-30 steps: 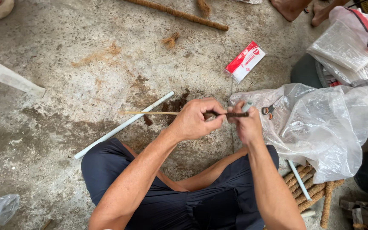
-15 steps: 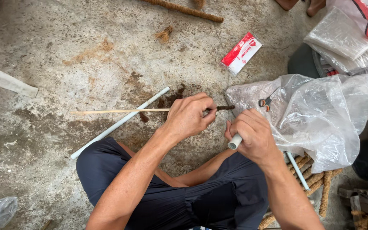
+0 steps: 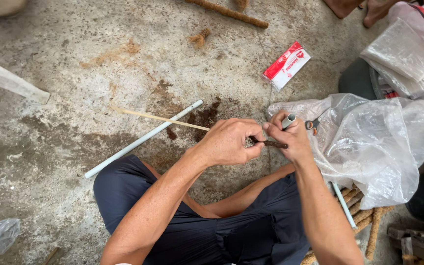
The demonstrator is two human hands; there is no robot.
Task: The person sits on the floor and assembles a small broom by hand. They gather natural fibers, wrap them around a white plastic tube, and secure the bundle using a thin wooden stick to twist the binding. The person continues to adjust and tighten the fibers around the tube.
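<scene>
Two hands work a thin stick over a concrete floor.

The stained concrete floor (image 3: 65, 98) carries a big crumpled clear plastic bag (image 3: 374, 142) at the right, touching the right hand (image 3: 290, 140). A long white pipe (image 3: 143, 139) lies slanted beside the person's dark-trousered knee. The left hand (image 3: 229, 142) is closed in a pinch on a thin bamboo stick (image 3: 158, 118), whose dark brown coated end (image 3: 275, 144) pokes out between both hands. The right hand is closed too, gripping a short white tube (image 3: 288, 120) and pinching that coated end. A red-and-white packet (image 3: 285, 65) lies well apart, higher up.
</scene>
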